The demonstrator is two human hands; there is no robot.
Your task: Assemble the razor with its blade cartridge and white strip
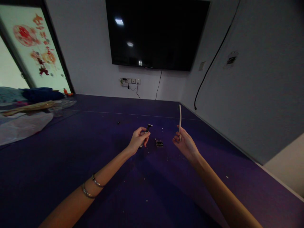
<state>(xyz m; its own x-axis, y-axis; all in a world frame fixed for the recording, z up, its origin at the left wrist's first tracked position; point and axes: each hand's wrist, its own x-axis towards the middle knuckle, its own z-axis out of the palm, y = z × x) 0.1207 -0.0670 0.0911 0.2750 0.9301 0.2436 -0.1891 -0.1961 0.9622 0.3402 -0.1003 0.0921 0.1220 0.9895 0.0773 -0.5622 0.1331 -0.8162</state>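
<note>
My left hand (139,138) is closed around a small tool with a dark, T-shaped metal-looking head (148,127); my fingers hide much of its handle, and its exact kind is unclear. In my right hand (184,142) I pinch the lower part of a white toothbrush (180,120), held upright with a dark bristle patch near its top. Between my hands, touching neither, a small dark blocky piece (159,143) with shiny parts lies on the purple surface (142,196).
White crumbs (162,130) and a small black bit (118,122) are scattered about. Plastic bags (26,126) and blue cloth (42,94) lie at the far left. Beyond are a wall-mounted TV (156,34), sockets (133,81) and a hanging black cable (213,60).
</note>
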